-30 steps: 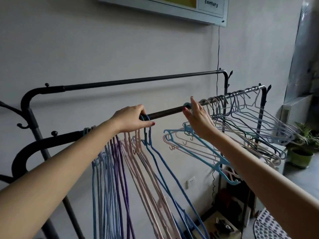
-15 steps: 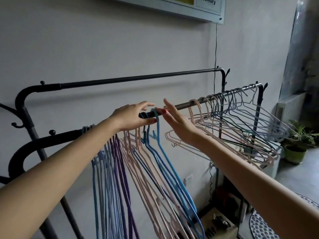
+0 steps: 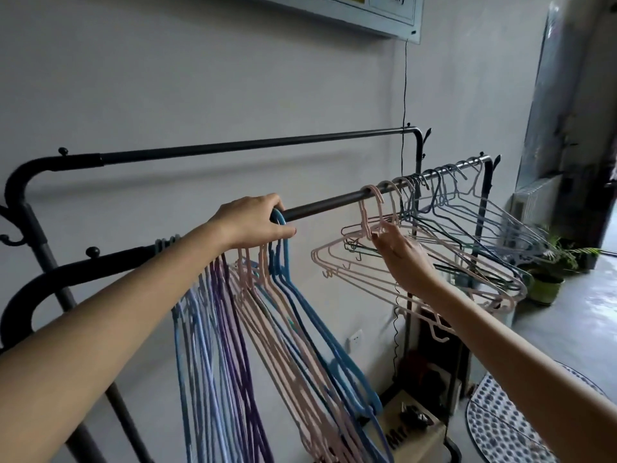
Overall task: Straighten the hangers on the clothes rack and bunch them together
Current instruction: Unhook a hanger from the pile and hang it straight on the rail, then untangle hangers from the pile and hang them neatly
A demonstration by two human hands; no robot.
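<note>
A black clothes rack has a front rail (image 3: 327, 203) and a higher back rail (image 3: 253, 145). On the front rail's left part hangs a tight bunch of straightened hangers (image 3: 253, 329): light blue, purple, pink and blue. My left hand (image 3: 250, 222) rests on the rail over the bunch's hooks, fingers curled around the blue hooks. Further right, several skewed hangers (image 3: 467, 228) spread along the rail. My right hand (image 3: 397, 252) pinches the necks of two pink hangers (image 3: 370, 215) at the near end of that skewed group.
A cardboard box (image 3: 410, 429) and dark items sit on the floor under the rack. A patterned round mat (image 3: 510, 426) lies at lower right. A potted plant (image 3: 547, 279) stands by the right wall. A thin cable (image 3: 404, 85) drops from a wall frame.
My right hand let go of the blue hanger, which now hangs straight in the left bunch, and moved right to grasp the pink hangers. My left hand stayed on the bunch.
</note>
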